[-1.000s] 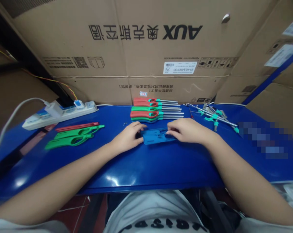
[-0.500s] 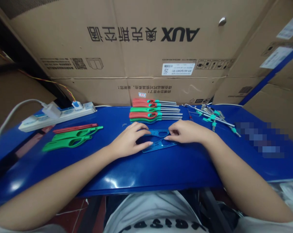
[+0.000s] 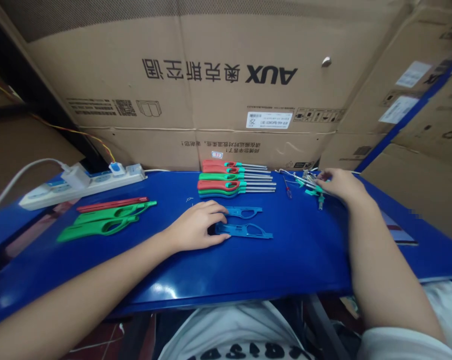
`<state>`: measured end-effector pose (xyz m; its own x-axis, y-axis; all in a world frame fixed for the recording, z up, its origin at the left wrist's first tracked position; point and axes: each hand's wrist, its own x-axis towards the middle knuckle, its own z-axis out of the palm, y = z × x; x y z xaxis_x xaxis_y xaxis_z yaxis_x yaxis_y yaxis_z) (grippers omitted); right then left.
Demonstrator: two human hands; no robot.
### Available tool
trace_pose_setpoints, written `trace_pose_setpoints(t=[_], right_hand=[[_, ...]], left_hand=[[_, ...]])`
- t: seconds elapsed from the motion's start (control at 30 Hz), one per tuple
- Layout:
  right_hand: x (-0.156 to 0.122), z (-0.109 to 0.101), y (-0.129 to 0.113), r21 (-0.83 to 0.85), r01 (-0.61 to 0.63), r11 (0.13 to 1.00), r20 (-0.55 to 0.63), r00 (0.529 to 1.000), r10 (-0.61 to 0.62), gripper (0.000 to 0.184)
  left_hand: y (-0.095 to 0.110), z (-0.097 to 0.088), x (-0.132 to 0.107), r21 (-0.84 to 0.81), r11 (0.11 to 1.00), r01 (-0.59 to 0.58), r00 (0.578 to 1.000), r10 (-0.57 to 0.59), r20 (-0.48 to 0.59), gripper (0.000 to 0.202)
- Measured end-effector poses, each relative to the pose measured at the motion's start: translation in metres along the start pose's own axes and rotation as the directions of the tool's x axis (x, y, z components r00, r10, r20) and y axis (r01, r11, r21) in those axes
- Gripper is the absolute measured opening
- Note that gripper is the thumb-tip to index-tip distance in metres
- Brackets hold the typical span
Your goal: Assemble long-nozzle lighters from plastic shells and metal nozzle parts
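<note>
Two blue plastic lighter shell halves, an upper one (image 3: 244, 212) and a lower one (image 3: 248, 230), lie side by side on the blue table. Over their left ends rests my left hand (image 3: 199, 225), thumb and fingers apart, touching both pieces and covering those ends. My right hand (image 3: 340, 184) is at a pile of metal lighter tubes with teal fittings (image 3: 310, 184). Its fingers are bent together over the pile's right side; what they pinch is hidden.
Finished-looking red and green lighters (image 3: 220, 186) lie stacked behind the shells. A small red screwdriver (image 3: 288, 191) lies beside the tubes. Green and red shell pieces (image 3: 106, 220) are at left, before a white power strip (image 3: 94, 182). A cardboard wall (image 3: 211, 100) stands behind.
My right hand has left the blue shells and moved right to the tube pile. The two shells now lie farther apart. My left hand stays at their left ends.
</note>
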<state>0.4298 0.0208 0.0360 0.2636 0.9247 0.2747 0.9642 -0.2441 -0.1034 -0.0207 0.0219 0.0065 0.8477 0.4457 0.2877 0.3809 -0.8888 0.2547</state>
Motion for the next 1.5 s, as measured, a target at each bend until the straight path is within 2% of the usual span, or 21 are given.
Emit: trace_pose_setpoints(t=[0.1,0.27,0.47,0.7,0.9,0.97,1.03,1.17,1.23,1.3,1.37,1.43,1.5], right_hand=[[0.001,0.012,-0.001,-0.056,-0.027,0.998,0.023,0.999,0.028,0.026],[0.002,0.030,-0.013,-0.076,-0.014,0.997,-0.008,1.000,0.013,0.035],[0.002,0.040,-0.017,-0.059,-0.046,0.997,-0.013,0.999,0.045,0.027],[0.003,0.043,-0.023,-0.015,-0.085,0.996,-0.001,0.996,0.085,0.022],[0.000,0.032,-0.030,0.024,-0.080,0.996,-0.073,0.994,0.082,0.023],[-0.002,0.024,-0.035,0.050,-0.024,0.998,-0.112,0.993,0.030,0.023],[-0.007,0.015,-0.045,0.108,0.098,0.989,-0.176,0.981,-0.078,0.021],[-0.025,-0.003,-0.076,0.220,0.386,0.896,-0.280,0.905,-0.321,0.015],[-0.037,-0.009,-0.095,0.275,0.458,0.845,-0.274,0.880,-0.388,0.014],[-0.050,-0.012,-0.112,0.299,0.531,0.793,-0.282,0.843,-0.459,0.012],[-0.061,-0.013,-0.126,0.315,0.605,0.731,-0.290,0.795,-0.533,0.009],[-0.071,-0.012,-0.137,0.332,0.664,0.670,-0.286,0.748,-0.599,0.008],[-0.077,-0.010,-0.145,0.356,0.695,0.625,-0.277,0.717,-0.640,0.008]], left_hand=[[-0.003,0.000,0.000,-0.039,0.999,0.013,1.000,-0.013,-0.005,0.025],[-0.007,-0.001,0.001,-0.068,0.998,0.018,1.000,-0.018,0.001,0.026],[-0.009,-0.005,0.000,-0.066,0.998,-0.003,1.000,0.005,0.030,0.028],[-0.008,-0.010,0.001,0.003,1.000,-0.002,0.998,0.002,0.068,0.032],[-0.010,-0.010,0.000,0.010,1.000,-0.024,0.998,0.023,0.064,0.027],[-0.011,-0.013,-0.001,0.017,1.000,-0.022,0.996,0.021,0.084,0.025],[-0.012,-0.017,-0.002,0.037,0.999,-0.011,0.994,0.007,0.108,0.026],[-0.014,-0.026,-0.003,0.076,0.997,0.003,0.989,-0.014,0.150,0.026],[-0.014,-0.027,-0.002,0.077,0.997,-0.013,0.997,0.006,0.079,0.029],[-0.012,-0.025,-0.001,0.039,0.999,0.004,0.994,0.000,-0.105,0.038],[-0.009,-0.020,0.000,-0.068,0.996,0.055,0.957,-0.072,-0.279,0.054],[-0.004,-0.014,0.002,-0.188,0.977,0.096,0.936,-0.153,-0.318,0.075],[0.001,-0.008,0.002,-0.261,0.959,0.112,0.937,-0.190,-0.294,0.085]])
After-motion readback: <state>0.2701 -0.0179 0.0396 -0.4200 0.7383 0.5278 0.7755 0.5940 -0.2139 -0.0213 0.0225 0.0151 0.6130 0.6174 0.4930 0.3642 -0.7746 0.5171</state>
